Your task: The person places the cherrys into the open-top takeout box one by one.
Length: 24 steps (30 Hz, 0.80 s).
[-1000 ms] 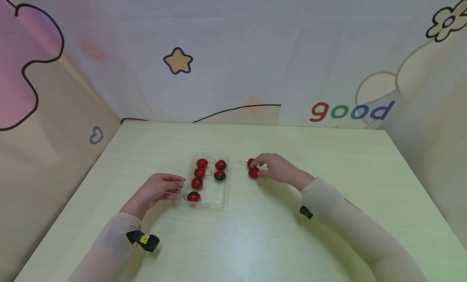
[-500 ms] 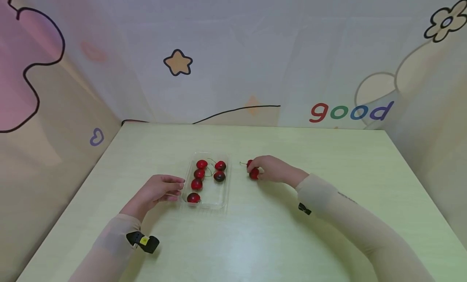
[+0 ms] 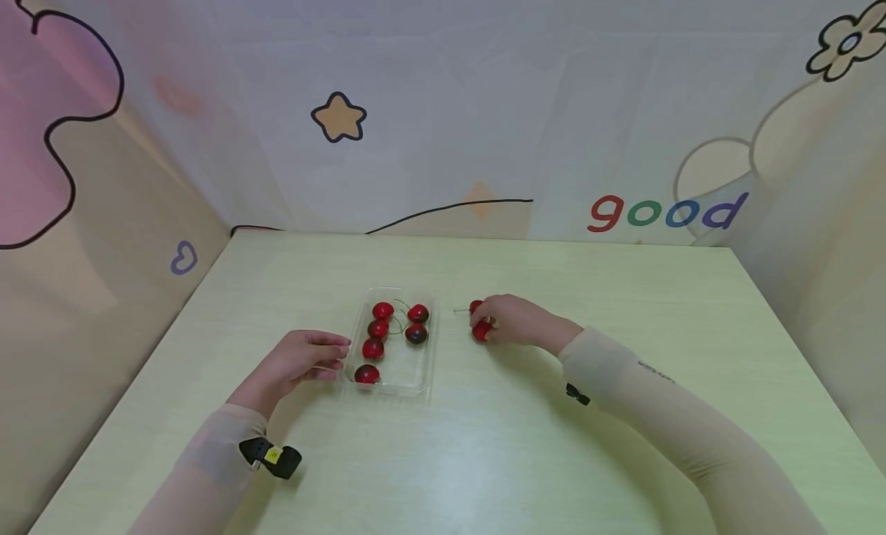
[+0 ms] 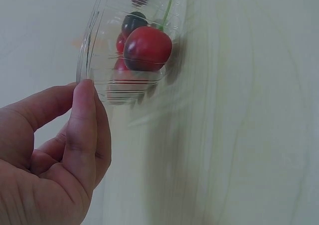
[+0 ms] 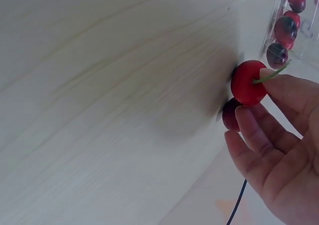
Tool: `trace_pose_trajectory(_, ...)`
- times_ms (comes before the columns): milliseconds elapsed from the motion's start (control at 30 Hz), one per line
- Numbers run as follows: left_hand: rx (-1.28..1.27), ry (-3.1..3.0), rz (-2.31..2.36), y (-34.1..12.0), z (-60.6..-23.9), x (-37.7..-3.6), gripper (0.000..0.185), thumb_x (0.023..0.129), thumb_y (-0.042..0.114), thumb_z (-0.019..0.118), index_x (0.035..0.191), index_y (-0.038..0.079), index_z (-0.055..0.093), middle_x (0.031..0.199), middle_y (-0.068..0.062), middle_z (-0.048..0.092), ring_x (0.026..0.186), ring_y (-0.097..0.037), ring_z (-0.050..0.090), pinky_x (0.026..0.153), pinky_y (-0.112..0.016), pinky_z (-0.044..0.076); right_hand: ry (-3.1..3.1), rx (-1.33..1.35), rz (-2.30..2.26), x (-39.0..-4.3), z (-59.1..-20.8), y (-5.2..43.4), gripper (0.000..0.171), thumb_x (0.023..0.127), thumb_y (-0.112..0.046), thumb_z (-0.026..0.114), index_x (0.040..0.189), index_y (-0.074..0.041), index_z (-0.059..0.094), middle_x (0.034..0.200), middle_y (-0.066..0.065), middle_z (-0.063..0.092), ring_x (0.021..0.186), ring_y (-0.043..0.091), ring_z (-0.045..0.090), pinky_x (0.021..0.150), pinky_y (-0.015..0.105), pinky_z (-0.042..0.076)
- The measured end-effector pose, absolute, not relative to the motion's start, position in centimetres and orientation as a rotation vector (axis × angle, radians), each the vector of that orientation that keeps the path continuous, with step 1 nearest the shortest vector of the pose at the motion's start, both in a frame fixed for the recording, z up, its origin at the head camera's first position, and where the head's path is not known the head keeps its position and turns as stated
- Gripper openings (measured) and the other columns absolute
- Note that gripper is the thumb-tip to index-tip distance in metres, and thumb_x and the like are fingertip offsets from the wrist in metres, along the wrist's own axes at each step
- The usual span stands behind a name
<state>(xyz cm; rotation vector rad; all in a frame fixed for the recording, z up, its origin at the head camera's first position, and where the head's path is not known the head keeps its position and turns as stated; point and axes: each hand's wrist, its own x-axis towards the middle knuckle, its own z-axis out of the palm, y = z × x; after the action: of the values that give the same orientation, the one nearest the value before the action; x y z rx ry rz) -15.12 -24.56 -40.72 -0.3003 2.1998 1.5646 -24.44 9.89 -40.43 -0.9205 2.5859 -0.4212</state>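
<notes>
The left hand (image 3: 299, 361) rests on the bench (image 3: 484, 458) with its fingertips pressed to the rim of the clear plastic tray (image 3: 422, 370), steadying it; the fingers lie fairly straight, grasping nothing. Six cherries (image 3: 374, 348) sit in that tray. Farther out, to the tray's right, the right hand (image 3: 515, 320) pinches a red cherry (image 3: 481, 331) at the stem end, a second cherry (image 3: 475, 307) touching just behind. A light pinch, lifting straight up, seems best, so the neighbour isn't nudged away.

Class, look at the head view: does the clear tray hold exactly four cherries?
No, the clear tray holds six cherries.
</notes>
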Motion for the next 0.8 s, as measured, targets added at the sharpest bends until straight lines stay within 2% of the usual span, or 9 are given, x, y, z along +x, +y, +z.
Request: trace_pose_trajectory(800, -0.308, 2.207, 1.566, -24.52, -40.85, -15.14, 0.041, 0.102, 0.014, 0.062, 0.136, -0.009, 0.058, 0.102, -0.005, 0.073, 0.078, -0.009, 0.066, 0.069, -0.019, 0.061, 2.559, -0.869, -0.424, -24.58, -40.6, 10.19, 0.027, 0.093, -0.014, 0.076, 0.118, -0.005, 0.073, 0.114, 0.011, 0.071, 0.101, 0.023, 0.06, 0.101, 0.04, 0.055)
